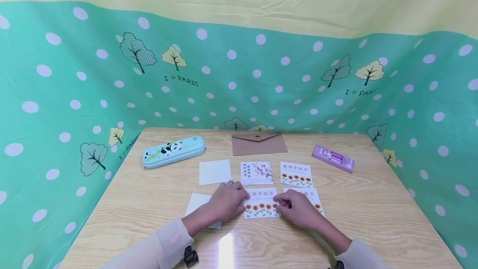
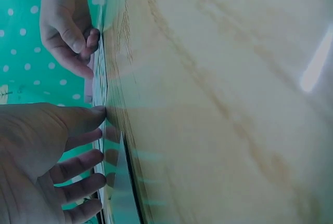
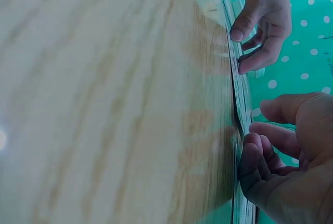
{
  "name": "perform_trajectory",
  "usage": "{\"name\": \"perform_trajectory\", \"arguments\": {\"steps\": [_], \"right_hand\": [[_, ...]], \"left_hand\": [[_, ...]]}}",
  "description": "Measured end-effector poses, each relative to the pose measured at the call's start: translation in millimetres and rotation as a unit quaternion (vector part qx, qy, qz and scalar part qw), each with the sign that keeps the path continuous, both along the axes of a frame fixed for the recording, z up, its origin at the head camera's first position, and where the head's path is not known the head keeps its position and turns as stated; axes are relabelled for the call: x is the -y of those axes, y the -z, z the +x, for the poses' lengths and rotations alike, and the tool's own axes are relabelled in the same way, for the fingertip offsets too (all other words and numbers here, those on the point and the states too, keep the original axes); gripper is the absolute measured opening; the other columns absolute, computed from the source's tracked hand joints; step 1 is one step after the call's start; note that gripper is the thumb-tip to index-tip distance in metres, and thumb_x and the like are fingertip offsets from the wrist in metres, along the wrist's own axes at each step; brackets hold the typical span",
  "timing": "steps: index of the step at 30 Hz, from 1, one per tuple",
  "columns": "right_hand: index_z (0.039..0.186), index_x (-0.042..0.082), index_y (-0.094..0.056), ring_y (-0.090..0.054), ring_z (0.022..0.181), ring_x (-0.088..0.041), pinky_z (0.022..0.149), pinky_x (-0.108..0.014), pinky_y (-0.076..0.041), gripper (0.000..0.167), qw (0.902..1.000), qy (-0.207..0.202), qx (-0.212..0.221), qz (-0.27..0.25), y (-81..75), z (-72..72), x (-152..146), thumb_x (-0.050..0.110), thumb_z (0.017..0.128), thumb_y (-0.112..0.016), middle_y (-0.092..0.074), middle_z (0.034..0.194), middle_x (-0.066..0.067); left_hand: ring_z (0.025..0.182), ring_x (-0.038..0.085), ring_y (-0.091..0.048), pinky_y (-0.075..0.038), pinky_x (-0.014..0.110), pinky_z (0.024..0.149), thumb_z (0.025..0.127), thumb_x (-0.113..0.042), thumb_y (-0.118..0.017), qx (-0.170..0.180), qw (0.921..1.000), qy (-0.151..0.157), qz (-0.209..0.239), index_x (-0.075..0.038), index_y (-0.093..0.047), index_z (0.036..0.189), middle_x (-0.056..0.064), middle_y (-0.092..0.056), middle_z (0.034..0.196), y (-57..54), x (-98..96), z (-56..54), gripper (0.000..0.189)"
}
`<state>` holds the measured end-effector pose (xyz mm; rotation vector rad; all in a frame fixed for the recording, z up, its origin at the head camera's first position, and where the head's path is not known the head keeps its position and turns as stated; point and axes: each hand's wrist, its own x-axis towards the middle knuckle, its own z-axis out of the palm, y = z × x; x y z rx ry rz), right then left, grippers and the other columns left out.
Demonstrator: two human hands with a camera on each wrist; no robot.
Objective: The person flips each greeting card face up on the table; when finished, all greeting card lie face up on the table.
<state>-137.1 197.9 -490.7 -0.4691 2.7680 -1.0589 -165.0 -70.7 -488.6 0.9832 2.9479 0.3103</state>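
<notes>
A sunflower card [image 1: 261,210] with Chinese writing lies flat between my two hands on the wooden table. The fingertips of my left hand [image 1: 228,200] touch its left edge; the left wrist view shows this hand [image 2: 47,167] with its fingers spread. At the card's right edge is the index fingertip of my right hand [image 1: 298,210]. In the right wrist view this hand [image 3: 291,161] has its thumb raised apart and its other fingers loosely bent. Under my right hand lies another sunflower card [image 1: 315,198], partly covered. A blank white card [image 1: 195,201] is partly hidden by my left hand.
Behind lie a blank white card [image 1: 215,172], a plum-blossom card [image 1: 257,172] and a sunflower card [image 1: 296,173]. Farther back are a panda pencil case [image 1: 174,151], a brown envelope [image 1: 259,144] and a purple box [image 1: 333,158]. A green dotted cloth [image 1: 254,78] surrounds the table.
</notes>
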Motion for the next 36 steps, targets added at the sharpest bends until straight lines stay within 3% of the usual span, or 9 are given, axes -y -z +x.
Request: {"name": "perform_trajectory", "arguments": {"steps": [7,12,16,22,26,30,36], "right_hand": [[0.117,0.006,-0.074,-0.051,0.072,-0.002,0.065,-0.018,-0.050,0.029,1.0000,-0.002,0.000,-0.001,-2.2,1.4,1,0.014,0.090,-0.074,-0.057,0.084,0.007],[0.118,0.005,-0.074,-0.051,0.072,-0.003,0.062,-0.019,-0.049,0.028,0.9999,-0.006,-0.012,-0.008,-11.9,-1.4,3,0.013,0.091,-0.073,-0.058,0.084,0.006],[0.117,0.006,-0.074,-0.053,0.073,-0.002,0.065,-0.019,-0.050,0.026,0.9995,-0.015,-0.025,-0.009,-19.3,-8.2,7,0.011,0.092,-0.071,-0.060,0.084,0.007],[0.120,0.006,-0.073,-0.054,0.073,-0.005,0.065,-0.021,-0.050,0.027,0.9993,-0.025,-0.024,-0.014,-28.8,-23.2,21,0.011,0.093,-0.070,-0.061,0.083,0.007],[0.122,0.007,-0.072,-0.056,0.075,-0.006,0.067,-0.021,-0.051,0.029,0.9991,-0.029,-0.026,-0.016,-34.1,-35.0,36,0.012,0.093,-0.070,-0.063,0.084,0.008],[0.125,0.007,-0.071,-0.059,0.077,-0.008,0.069,-0.021,-0.052,0.033,0.9993,-0.027,-0.014,-0.019,-37.9,-48.6,52,0.014,0.093,-0.070,-0.065,0.085,0.008],[0.129,0.009,-0.069,-0.060,0.080,-0.008,0.070,-0.022,-0.052,0.035,0.9992,-0.028,0.002,-0.027,-37.9,-71.8,76,0.019,0.095,-0.067,-0.067,0.089,0.007]], "left_hand": [[0.101,0.016,-0.059,-0.047,0.033,0.086,0.088,-0.035,-0.077,-0.003,1.0000,0.001,-0.004,-0.023,-0.075,0.119,-0.002,-0.070,0.115,-2.2,1.8,1.0,0.033],[0.103,0.018,-0.061,-0.050,0.037,0.086,0.090,-0.030,-0.073,-0.015,0.9997,-0.003,0.018,-0.023,-0.077,0.115,-0.002,-0.071,0.115,-11.1,7.5,-0.2,0.027],[0.105,0.021,-0.063,-0.052,0.041,0.088,0.089,-0.028,-0.074,-0.024,0.9982,-0.031,0.044,-0.021,-0.077,0.112,-0.001,-0.072,0.114,-21.8,18.9,-7.2,0.024],[0.107,0.027,-0.063,-0.051,0.046,0.089,0.088,-0.026,-0.079,-0.006,0.9930,-0.083,0.084,-0.017,-0.077,0.112,0.005,-0.072,0.116,-38.1,43.8,-17.2,0.026],[0.108,0.027,-0.063,-0.052,0.045,0.088,0.088,-0.027,-0.080,-0.005,0.9898,-0.116,0.082,-0.016,-0.077,0.113,0.006,-0.072,0.116,-44.1,62.9,-22.5,0.028],[0.111,0.029,-0.063,-0.053,0.048,0.091,0.088,-0.026,-0.079,-0.007,0.9868,-0.146,0.071,-0.015,-0.076,0.115,0.007,-0.072,0.118,-43.6,84.0,-29.7,0.029],[0.117,0.033,-0.064,-0.053,0.051,0.098,0.089,-0.023,-0.078,0.004,0.9840,-0.166,0.065,-0.012,-0.075,0.118,0.009,-0.073,0.120,-31.9,110.4,-42.8,0.031]]}}
